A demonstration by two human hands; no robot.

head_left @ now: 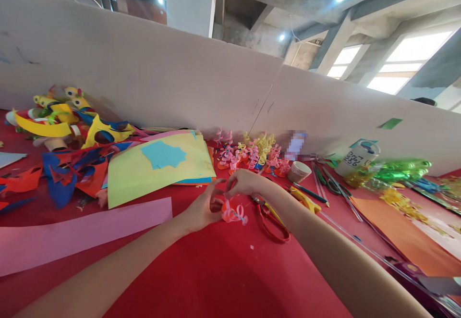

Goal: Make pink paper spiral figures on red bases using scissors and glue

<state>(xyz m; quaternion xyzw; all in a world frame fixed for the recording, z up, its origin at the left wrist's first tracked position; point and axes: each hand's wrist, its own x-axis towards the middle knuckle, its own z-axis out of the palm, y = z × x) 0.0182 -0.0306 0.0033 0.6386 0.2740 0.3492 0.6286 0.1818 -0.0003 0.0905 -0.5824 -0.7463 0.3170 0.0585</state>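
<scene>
Curled pink paper piece (235,214) is up between the two bare hands, mid-frame, over the near part of the red counter (185,195). Right hand (242,183) comes in from above right, thumb and forefinger brought together in a pinch at the piece's upper end. Left hand (205,207) has fingers curled at its left edge; can't tell whether they clamp it or just steady it. Red-handled tool (275,227) lies just right of the piece, beside the right forearm. Past the hands, a cluster of paper curls (234,157), pink, yellow and red, stands near the white partition (144,78). White roll (299,172) right of that, dark green pencil (311,194) and yellow object (304,200) in front of it. Further right: scissors (334,187), white container (358,158) with black writing, green plastic bottle (403,170), orange sheet (406,231). Left side: yellow-green sheet (126,178) on top of a paper stack, light blue cutout (163,154) on it, pink strip (108,229) nearer. Blue and orange scraps (59,181) beyond the strip, yellow figures with eyes (77,99) behind them, near the partition.
</scene>
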